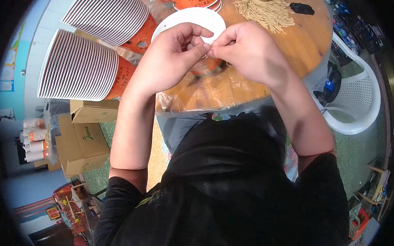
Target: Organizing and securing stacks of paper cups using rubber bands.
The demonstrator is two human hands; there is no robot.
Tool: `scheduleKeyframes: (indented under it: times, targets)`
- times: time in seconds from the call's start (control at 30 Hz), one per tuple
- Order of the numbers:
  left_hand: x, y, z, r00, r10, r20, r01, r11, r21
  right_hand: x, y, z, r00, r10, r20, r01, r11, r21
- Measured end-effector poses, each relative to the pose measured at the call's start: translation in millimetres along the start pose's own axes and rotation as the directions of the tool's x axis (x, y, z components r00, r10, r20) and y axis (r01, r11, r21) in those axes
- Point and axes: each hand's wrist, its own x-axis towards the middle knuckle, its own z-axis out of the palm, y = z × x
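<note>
An orange paper bucket with a white inside [211, 20] stands on the table in front of me, its mouth tilted up toward my hands. My left hand [175, 53] is closed in a pinch at the near side of the bucket's rim. Close against it, my right hand [247, 49] pinches too, thumb and index finger meeting the left fingertips. Something thin and pale, perhaps cord, shows between the fingertips, too small to make out. Part of the bucket's rim is hidden behind both hands. A bundle of tan cords [264, 11] lies beyond my right hand.
Two tall stacks of nested orange buckets [79, 67] lean at the left, with more orange buckets [196, 0] at the back. A black object [302, 8] lies by the cords on the round wooden table [308, 44]. A white plastic chair [358, 96] stands right; cardboard boxes [85, 143] are lower left.
</note>
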Motion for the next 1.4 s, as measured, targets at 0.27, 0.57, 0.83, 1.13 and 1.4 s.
scheduleKeyframes:
  times: [0.27, 0.57, 0.83, 1.13, 1.4]
  targets:
    - [1.0, -15.3, 4.8, 0.963, 0.270, -0.027, -0.269, 0.940, -0.210, 5.1, 7.3, 0.4, 0.995, -0.031, -0.097, 0.032, 0.999, 0.008]
    - [-0.2, -20.2, 11.6, 0.920, 0.355, -0.169, -0.370, 0.926, -0.072, -3.6, -24.1, 3.6, 0.984, -0.082, -0.159, 0.026, 0.944, -0.328]
    - [-0.6, -16.3, 13.2, 0.928, 0.359, -0.102, -0.372, 0.913, -0.171, 1.2, -21.9, -0.4, 0.991, -0.062, -0.123, 0.024, 0.957, -0.290]
    - [-7.5, -16.1, 19.6, 0.929, 0.307, -0.208, -0.294, 0.951, 0.091, -0.4, -26.0, 1.3, 0.985, -0.106, -0.134, 0.059, 0.947, -0.317]
    - [2.5, -6.3, 7.1, 0.984, 0.096, -0.152, -0.083, 0.993, 0.086, 3.4, -5.4, 6.8, 0.848, -0.491, -0.201, 0.277, 0.733, -0.621]
